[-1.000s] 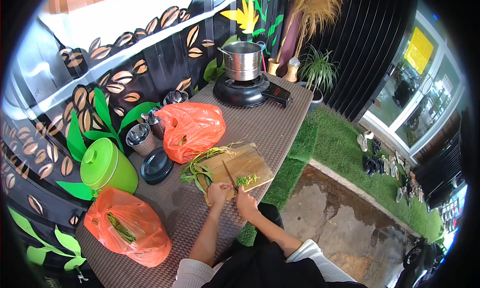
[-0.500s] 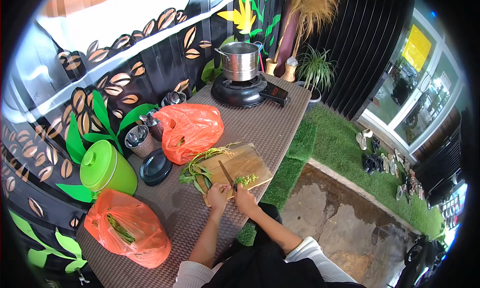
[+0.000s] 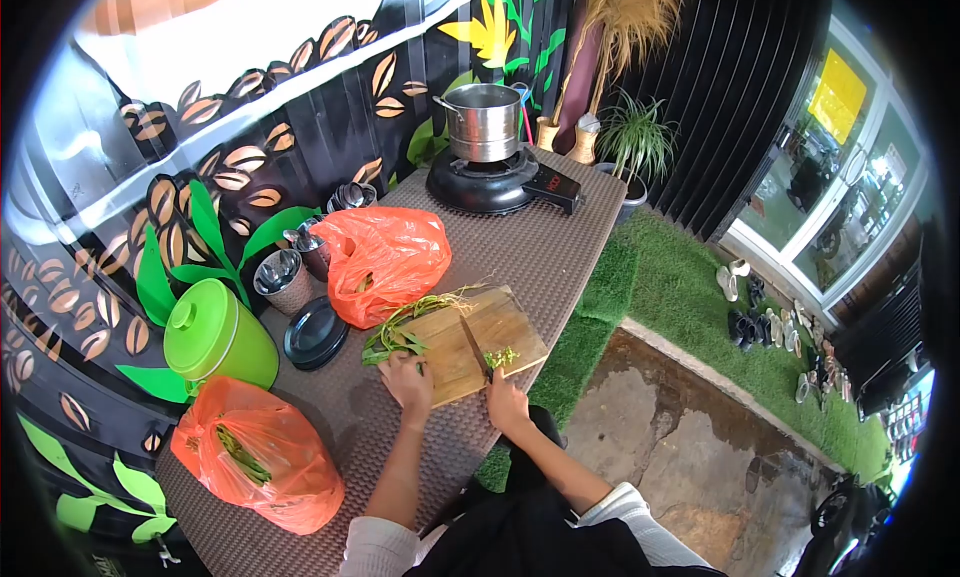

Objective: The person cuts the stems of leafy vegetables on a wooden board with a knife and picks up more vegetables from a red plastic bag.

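Observation:
A wooden cutting board (image 3: 470, 354) lies near the table's right edge. Leafy greens (image 3: 385, 342) with long stems and pale roots trail along its left and far edges. At the board's left corner, my left hand (image 3: 407, 385) is closed on the leaf ends, its fingertips partly hidden among them. My right hand (image 3: 507, 405) grips a knife (image 3: 471, 338) by the handle at the near edge, blade pointing away over the board. A small heap of chopped greens (image 3: 502, 358) sits just right of the blade.
An orange plastic bag (image 3: 390, 262) stands behind the board; another orange bag (image 3: 255, 467) holds greens at the left. Nearby are a green lidded bucket (image 3: 222, 337), dark plates (image 3: 316, 334) and a cutlery holder (image 3: 283, 280). A metal pot (image 3: 485, 124) sits on a portable stove (image 3: 480, 184).
My left hand has moved left from beside the knife to the leafy greens. My right hand has shifted slightly right with the knife, whose blade now stands nearer the chopped heap.

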Demonstrator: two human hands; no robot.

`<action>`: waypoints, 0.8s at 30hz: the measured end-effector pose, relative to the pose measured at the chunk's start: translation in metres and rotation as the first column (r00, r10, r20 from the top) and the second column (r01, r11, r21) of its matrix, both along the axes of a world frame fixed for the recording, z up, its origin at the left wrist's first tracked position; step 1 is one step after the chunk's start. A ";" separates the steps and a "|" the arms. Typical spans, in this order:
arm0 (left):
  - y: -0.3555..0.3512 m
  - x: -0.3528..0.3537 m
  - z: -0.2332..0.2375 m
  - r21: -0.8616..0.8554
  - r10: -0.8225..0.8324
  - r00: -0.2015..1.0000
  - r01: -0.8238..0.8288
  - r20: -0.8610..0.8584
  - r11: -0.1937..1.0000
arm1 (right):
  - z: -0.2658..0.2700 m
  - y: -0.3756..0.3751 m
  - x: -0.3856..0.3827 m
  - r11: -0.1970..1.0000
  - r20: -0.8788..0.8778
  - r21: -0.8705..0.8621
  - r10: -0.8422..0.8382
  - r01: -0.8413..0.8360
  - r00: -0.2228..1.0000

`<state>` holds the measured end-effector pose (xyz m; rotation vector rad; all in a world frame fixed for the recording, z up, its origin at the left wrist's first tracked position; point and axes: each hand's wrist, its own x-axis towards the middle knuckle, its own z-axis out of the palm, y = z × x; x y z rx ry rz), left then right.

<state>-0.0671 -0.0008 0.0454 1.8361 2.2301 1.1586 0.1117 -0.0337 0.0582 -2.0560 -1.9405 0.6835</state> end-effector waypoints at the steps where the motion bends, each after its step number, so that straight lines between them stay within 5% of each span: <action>1: 0.003 -0.002 0.002 -0.098 0.076 0.995 -0.082 -0.064 0.992 | -0.003 0.000 0.000 1.000 -0.022 0.011 -0.004 0.004 1.000; 8: 0.014 -0.002 -0.002 -0.181 0.110 0.929 -0.183 -0.352 0.966 | -0.012 0.000 0.002 0.999 -0.051 0.052 0.009 -0.007 0.999; 15: 0.023 -0.005 -0.022 -0.121 0.102 0.893 -0.171 -0.439 0.978 | -0.008 -0.001 0.003 0.999 -0.044 0.050 0.011 -0.009 0.999; 17: 0.021 -0.003 -0.028 -0.100 0.160 0.976 -0.176 -0.145 0.979 | -0.011 0.002 0.004 0.998 -0.022 0.047 0.032 -0.031 0.999; 18: 0.019 -0.001 -0.025 -0.097 0.161 0.976 -0.176 -0.146 0.980 | -0.009 0.004 0.007 0.998 -0.023 0.049 0.032 -0.031 0.999; 20: 0.009 0.001 -0.020 0.054 0.081 0.978 -0.094 0.194 0.994 | -0.006 0.010 0.011 0.996 -0.014 0.051 0.071 -0.070 0.997; 21: 0.003 0.005 -0.013 0.053 0.082 0.978 -0.094 0.190 0.994 | -0.004 0.009 0.009 0.996 -0.019 0.050 0.071 -0.070 0.997; 23: -0.008 0.014 -0.003 0.126 -0.025 0.747 -0.078 0.664 0.989 | 0.002 0.005 0.004 0.995 -0.015 0.061 0.080 -0.079 0.997; 24: -0.011 0.015 -0.006 0.125 -0.025 0.749 -0.078 0.662 0.989 | 0.000 0.001 0.000 0.995 -0.017 0.060 0.080 -0.079 0.997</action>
